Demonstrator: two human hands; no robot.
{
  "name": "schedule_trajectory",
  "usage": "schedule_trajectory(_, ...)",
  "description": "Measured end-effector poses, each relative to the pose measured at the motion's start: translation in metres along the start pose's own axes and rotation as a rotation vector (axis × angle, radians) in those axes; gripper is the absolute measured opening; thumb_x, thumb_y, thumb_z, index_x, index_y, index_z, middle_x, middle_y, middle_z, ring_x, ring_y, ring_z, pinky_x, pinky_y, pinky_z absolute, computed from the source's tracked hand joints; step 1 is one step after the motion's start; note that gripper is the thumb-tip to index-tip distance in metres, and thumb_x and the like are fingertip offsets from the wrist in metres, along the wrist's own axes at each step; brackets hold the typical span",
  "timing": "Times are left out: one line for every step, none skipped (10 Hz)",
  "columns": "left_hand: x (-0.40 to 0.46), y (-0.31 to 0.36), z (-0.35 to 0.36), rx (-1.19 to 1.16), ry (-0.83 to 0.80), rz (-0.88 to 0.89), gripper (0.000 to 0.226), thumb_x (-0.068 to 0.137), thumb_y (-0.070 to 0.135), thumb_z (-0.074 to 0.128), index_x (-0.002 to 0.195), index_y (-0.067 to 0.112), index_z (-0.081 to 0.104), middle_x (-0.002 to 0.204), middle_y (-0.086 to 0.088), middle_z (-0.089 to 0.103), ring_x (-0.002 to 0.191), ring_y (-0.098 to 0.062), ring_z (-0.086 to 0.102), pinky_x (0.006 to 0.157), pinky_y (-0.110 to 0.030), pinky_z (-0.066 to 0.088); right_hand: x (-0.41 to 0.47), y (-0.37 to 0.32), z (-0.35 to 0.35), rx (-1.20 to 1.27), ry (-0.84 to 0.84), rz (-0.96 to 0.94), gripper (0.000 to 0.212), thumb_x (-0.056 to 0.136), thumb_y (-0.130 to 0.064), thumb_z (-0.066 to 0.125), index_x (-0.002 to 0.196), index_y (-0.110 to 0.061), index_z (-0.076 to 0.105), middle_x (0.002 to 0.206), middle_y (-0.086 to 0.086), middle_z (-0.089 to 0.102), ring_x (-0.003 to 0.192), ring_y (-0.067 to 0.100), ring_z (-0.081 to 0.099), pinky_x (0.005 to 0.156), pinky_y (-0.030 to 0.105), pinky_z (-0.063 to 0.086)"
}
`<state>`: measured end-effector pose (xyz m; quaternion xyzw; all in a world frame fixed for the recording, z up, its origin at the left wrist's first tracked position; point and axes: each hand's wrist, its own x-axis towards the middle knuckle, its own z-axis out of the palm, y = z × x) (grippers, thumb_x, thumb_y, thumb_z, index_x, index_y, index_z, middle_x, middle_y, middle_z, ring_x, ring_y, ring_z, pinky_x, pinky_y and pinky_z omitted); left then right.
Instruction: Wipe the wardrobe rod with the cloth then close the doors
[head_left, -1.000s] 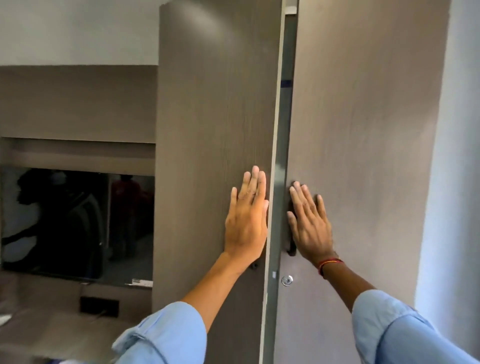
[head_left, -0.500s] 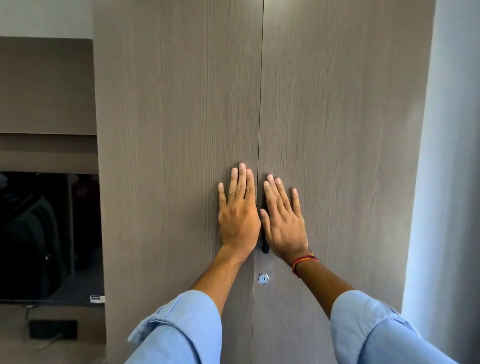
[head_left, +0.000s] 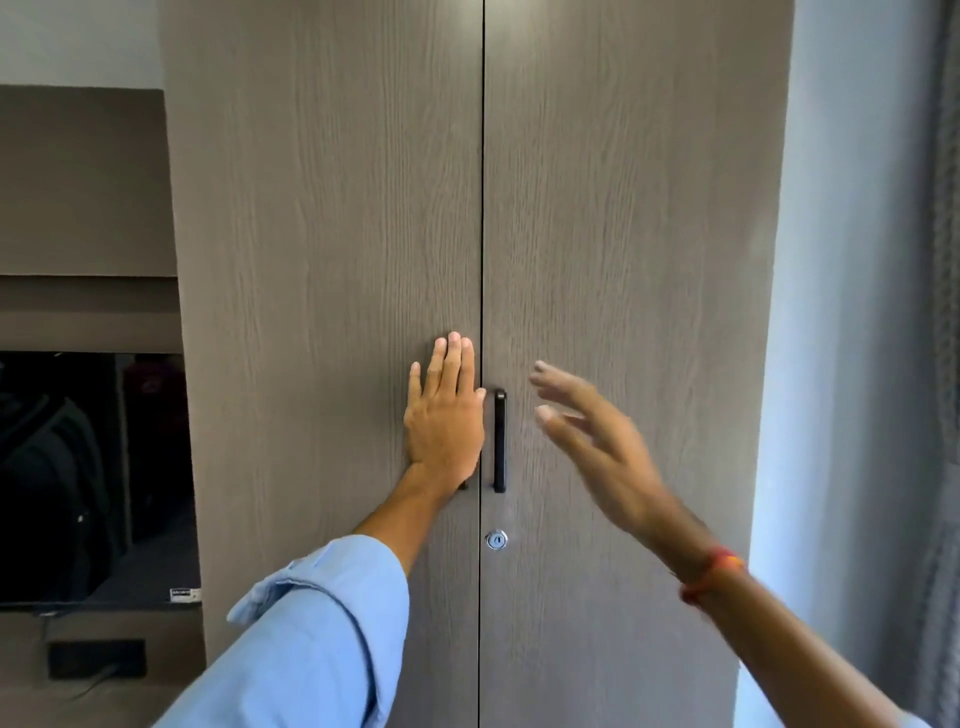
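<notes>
Both grey wood-grain wardrobe doors stand shut, the left door (head_left: 322, 260) and the right door (head_left: 634, 234) meeting at a thin dark seam. My left hand (head_left: 444, 415) lies flat on the left door beside the seam, fingers up and together. My right hand (head_left: 597, 441) is off the right door, blurred, fingers spread, holding nothing. A black bar handle (head_left: 499, 441) shows on the right door between my hands, with a round keyhole (head_left: 496, 540) below it. The rod and the cloth are out of sight.
A dark television screen (head_left: 88, 478) sits on the wall to the left of the wardrobe, with a dark socket plate (head_left: 96, 657) below it. A white wall (head_left: 831, 312) and a grey curtain (head_left: 943, 364) flank the wardrobe on the right.
The doors swung from ajar to fully shut under both palms. Since then my right hand has lifted off the right door and moved right, uncovering the handle; my left hand stays pressed on.
</notes>
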<state>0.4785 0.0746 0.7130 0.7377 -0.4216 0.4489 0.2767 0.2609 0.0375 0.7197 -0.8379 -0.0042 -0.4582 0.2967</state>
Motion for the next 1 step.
schedule_trajectory(0.0164, -0.0034, -0.0245, 0.042, 0.000, 0.048, 0.057, 0.101, 0.040, 0.038, 0.148, 0.008, 0.034, 0.155, -0.013, 0.041, 0.144, -0.030, 0.038, 0.119, -0.055, 0.030, -0.0408, -0.0654, -0.0564, 0.329, -0.006, -0.279, 0.043, 0.106, -0.027, 0.053, 0.145, -0.009, 0.050, 0.142, 0.011, 0.061, 0.116, 0.026, 0.069, 0.092, 0.031, 0.059)
